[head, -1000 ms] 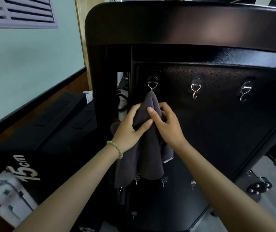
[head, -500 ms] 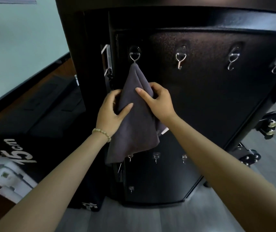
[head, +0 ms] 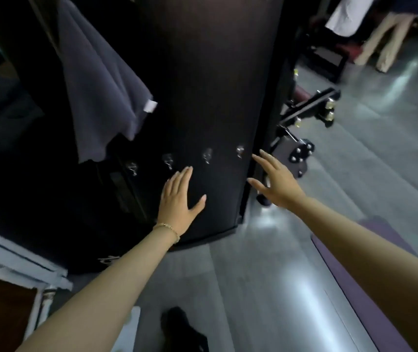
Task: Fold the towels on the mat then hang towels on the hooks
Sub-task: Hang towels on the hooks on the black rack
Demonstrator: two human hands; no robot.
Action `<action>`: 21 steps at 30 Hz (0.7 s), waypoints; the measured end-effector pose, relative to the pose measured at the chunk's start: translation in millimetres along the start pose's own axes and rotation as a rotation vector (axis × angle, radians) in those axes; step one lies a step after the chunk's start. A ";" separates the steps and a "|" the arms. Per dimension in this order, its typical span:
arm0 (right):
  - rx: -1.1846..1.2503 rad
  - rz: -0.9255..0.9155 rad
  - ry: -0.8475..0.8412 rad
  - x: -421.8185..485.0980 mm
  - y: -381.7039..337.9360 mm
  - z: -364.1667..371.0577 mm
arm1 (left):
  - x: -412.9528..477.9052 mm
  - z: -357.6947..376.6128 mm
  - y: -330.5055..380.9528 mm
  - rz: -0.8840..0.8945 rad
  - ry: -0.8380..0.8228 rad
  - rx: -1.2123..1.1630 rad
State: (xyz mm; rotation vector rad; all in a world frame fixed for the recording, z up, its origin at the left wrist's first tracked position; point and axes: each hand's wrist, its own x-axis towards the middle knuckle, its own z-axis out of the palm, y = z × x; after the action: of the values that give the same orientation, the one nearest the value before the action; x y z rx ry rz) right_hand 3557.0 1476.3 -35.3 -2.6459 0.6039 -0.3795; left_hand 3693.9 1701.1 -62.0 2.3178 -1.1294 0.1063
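The grey towel (head: 96, 80) hangs high on the left of the black panel (head: 215, 72), falling free from a hook out of frame. Both my grips are released: left hand (head: 178, 196) and right hand (head: 275, 181) are spread and hold nothing, low by the bottom row of hooks (head: 206, 155). That leaves them free, I judge, to turn to the purple mat (head: 370, 288).

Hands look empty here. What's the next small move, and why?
Probably turn right toward the purple mat to fetch another towel: the grey cloth towel hangs against the black panel, the left hand and right hand are open and empty, and the lower silver hooks are bare.
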 end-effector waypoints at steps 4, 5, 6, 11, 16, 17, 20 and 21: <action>-0.118 0.269 -0.011 -137.3 108.2 -23.2 | -17.8 75.0 97.7 0.183 -0.255 0.077; -0.138 0.342 0.006 -174.9 134.2 -31.2 | -22.9 94.1 126.2 0.240 -0.297 0.092; -0.154 0.421 0.029 -212.9 157.3 -39.4 | -28.8 113.2 155.1 0.296 -0.340 0.108; -0.186 0.777 0.092 -399.5 234.8 -78.4 | -72.5 193.6 312.0 0.584 -0.532 0.131; -0.172 1.113 0.147 -559.5 271.6 -103.1 | -135.0 261.3 448.2 0.890 -0.671 0.211; -0.168 1.175 0.152 -586.3 275.8 -105.5 | -148.2 273.2 470.3 0.942 -0.700 0.214; -0.146 1.343 0.167 -651.6 287.2 -107.5 | -181.6 308.8 526.9 1.115 -0.760 0.247; -0.132 1.393 0.177 -668.5 291.5 -107.1 | -190.7 320.9 544.5 1.169 -0.778 0.258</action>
State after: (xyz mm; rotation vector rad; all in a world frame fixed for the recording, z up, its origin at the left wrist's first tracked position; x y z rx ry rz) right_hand 2835.4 1510.4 -181.8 -1.6627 2.2662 -0.1130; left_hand 3111.3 1402.9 -148.0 1.5521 -2.8666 -0.2612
